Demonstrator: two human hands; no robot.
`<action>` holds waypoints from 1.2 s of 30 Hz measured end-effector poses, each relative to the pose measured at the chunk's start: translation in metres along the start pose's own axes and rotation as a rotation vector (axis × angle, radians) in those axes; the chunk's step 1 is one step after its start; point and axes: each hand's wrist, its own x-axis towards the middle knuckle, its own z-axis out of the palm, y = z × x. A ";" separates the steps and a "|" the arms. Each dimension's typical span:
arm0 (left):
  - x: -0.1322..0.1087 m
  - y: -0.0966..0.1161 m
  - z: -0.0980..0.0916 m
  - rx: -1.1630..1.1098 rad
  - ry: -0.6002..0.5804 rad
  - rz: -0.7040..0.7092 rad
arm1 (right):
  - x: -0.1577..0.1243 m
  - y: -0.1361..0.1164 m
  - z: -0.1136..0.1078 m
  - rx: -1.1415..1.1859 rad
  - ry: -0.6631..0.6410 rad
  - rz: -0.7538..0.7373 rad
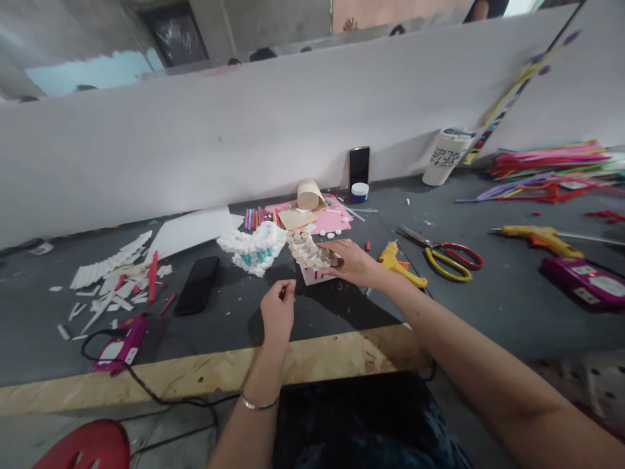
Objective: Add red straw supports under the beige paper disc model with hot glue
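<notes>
My right hand rests over the right side of a small craft box, its fingers curled onto the top. That top is layered with round beige discs, and red marks show on the white wall below. Just in front of the box, my left hand is closed with thumb and fingers pressed together; what they may hold is too small to make out. Left of the box lies a fluffy white craft piece with teal strips. A yellow glue gun lies right of my right hand.
Scissors, a second glue gun and a purple power strip lie at right. Leftward are a black phone, white paper scraps and another purple strip. A tumbler stands by the wall.
</notes>
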 end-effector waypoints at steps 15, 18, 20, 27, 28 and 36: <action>-0.010 0.006 -0.001 -0.108 -0.146 0.055 | 0.030 -0.025 0.010 -0.271 0.008 0.287; -0.011 0.006 -0.001 -0.098 -0.150 0.077 | 0.024 -0.033 0.008 -0.287 0.010 0.271; -0.011 0.006 -0.002 -0.093 -0.133 0.088 | 0.015 -0.040 -0.001 -0.244 0.064 0.246; -0.016 0.017 -0.009 -0.107 -0.185 0.240 | -0.042 -0.091 -0.034 0.186 0.082 0.395; -0.018 0.020 -0.008 -0.095 -0.205 0.295 | -0.047 -0.098 -0.035 0.247 0.040 0.446; -0.034 0.045 -0.007 0.074 -0.204 0.496 | -0.056 -0.123 -0.088 0.762 0.145 0.415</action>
